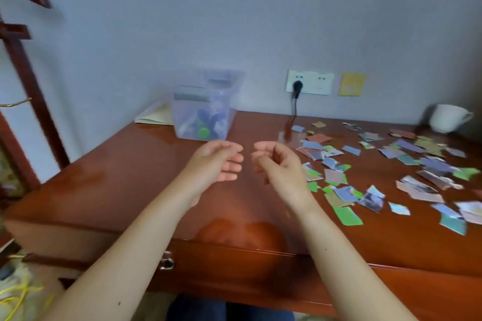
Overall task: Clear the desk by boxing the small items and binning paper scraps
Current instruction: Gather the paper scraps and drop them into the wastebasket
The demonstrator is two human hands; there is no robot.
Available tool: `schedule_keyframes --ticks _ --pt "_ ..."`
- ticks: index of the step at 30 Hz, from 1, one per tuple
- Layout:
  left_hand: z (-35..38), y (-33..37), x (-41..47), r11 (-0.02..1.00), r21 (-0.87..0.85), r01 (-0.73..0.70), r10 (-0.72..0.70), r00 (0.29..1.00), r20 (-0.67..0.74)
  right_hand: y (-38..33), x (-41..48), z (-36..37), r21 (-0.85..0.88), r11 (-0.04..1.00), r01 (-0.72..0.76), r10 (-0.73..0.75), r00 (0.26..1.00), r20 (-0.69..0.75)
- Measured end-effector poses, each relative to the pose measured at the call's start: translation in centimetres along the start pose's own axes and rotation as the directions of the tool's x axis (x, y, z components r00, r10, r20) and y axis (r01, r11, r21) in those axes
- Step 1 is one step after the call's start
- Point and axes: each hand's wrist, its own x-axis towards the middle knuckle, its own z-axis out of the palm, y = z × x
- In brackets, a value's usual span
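Observation:
A clear plastic box (206, 109) stands at the back of the red-brown desk (125, 182), with small blue and green items inside. Several coloured paper scraps (378, 177) lie spread over the desk's right half. My left hand (221, 161) and my right hand (276, 161) hover side by side above the desk's middle, just in front of the box. Both hold nothing, and their fingers are loosely curled. The view is blurred.
A white cup (447, 118) stands at the back right. A black plug and cable (296, 96) hang from the wall socket down to the desk. A pale folder (156, 116) lies behind the box on the left. A dark wooden stand (28, 81) is at the far left.

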Motion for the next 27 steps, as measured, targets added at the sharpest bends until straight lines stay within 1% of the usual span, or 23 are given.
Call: schedule_keyframes --ticks 4,7,10,14,18,21,24,27 --pt "4.6 -0.5 1.4 0.999 0.034 0.0 -0.004 0.994 0.111 0.9 -0.1 -4.3 -0.033 0.999 -0.017 0.015 0.997 -0.078" --pt "7.5 -1.0 2.3 0.997 0.071 -0.003 -0.011 0.981 0.192 1.6 -0.3 -7.3 -0.092 0.995 -0.038 0.028 0.993 -0.112" --pt "10.2 -1.4 3.0 0.993 0.12 -0.017 -0.016 0.962 0.273 2.0 -0.5 -10.0 -0.187 0.98 -0.062 0.036 0.989 -0.141" --pt "13.2 -1.9 3.9 0.976 0.206 -0.071 -0.011 0.929 0.37 2.4 -0.6 -13.4 -0.325 0.94 -0.1 0.049 0.985 -0.163" --pt "15.5 -2.7 5.1 0.929 0.332 -0.162 -0.007 0.891 0.455 3.2 -0.8 -16.3 -0.529 0.827 -0.189 0.1 0.976 -0.191" --pt "16.6 -3.4 6.0 0.845 0.461 -0.271 0.004 0.865 0.501 3.8 -0.8 -17.7 -0.641 0.726 -0.248 0.15 0.967 -0.204" --pt "17.4 -3.9 6.8 0.77 0.546 -0.33 -0.019 0.843 0.537 4.3 -0.4 -18.4 -0.708 0.653 -0.269 0.174 0.963 -0.206" --pt "17.8 -4.3 7.6 0.702 0.609 -0.37 -0.063 0.819 0.57 4.7 0.4 -18.8 -0.751 0.598 -0.282 0.234 0.957 -0.172"
